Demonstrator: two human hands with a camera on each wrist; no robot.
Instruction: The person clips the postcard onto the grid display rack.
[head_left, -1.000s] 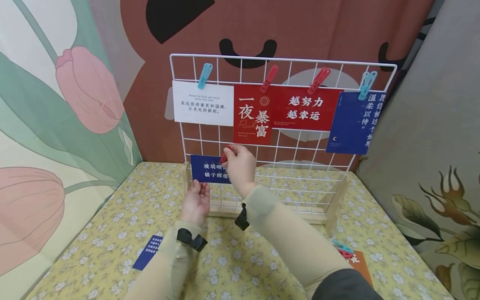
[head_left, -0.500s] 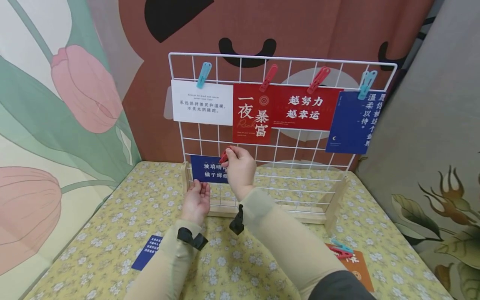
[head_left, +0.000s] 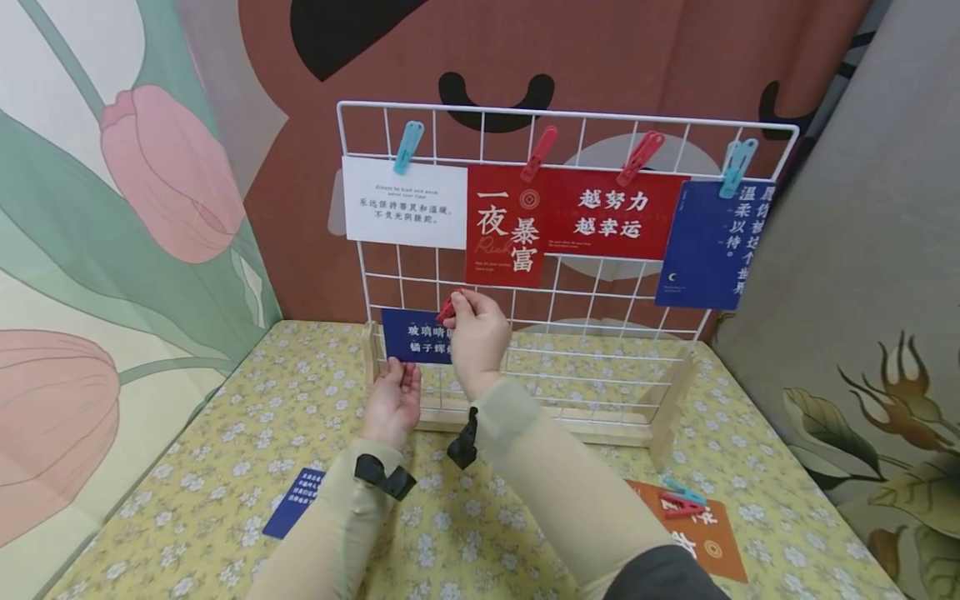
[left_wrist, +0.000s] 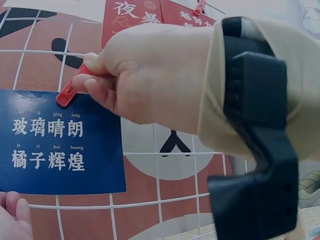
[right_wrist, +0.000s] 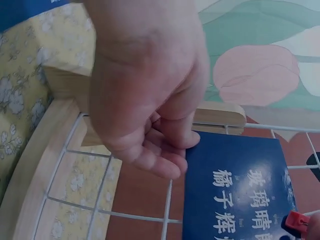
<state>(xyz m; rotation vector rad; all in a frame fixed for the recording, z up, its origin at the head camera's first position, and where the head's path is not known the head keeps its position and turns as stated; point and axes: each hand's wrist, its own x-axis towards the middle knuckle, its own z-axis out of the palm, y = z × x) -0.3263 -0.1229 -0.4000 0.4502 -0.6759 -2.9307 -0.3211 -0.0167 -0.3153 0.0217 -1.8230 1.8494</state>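
A blue card with white characters point(head_left: 416, 335) lies against the lower left of the white wire grid point(head_left: 592, 304). My left hand point(head_left: 392, 406) pinches its bottom left edge between thumb and fingers, seen close in the right wrist view. My right hand point(head_left: 482, 340) pinches a red clothespin point(left_wrist: 70, 93) at the card's top edge, its tip over the card in the left wrist view. The right hand covers the card's right end in the head view. Whether the clothespin also bites the grid wire, I cannot tell.
Along the grid's top hang a white card point(head_left: 406, 204), two red cards point(head_left: 504, 225) and a blue card point(head_left: 708, 242), held by clothespins. Wooden feet point(head_left: 663, 408) support the grid. On the flowered tablecloth lie another blue card point(head_left: 292, 504) and an orange card point(head_left: 720, 533) with clothespins point(head_left: 684, 503).
The right forearm has shifted slightly left, so more of the orange card shows. Both hands stay nearly still at the blue card, with the red clothespin still in the right.
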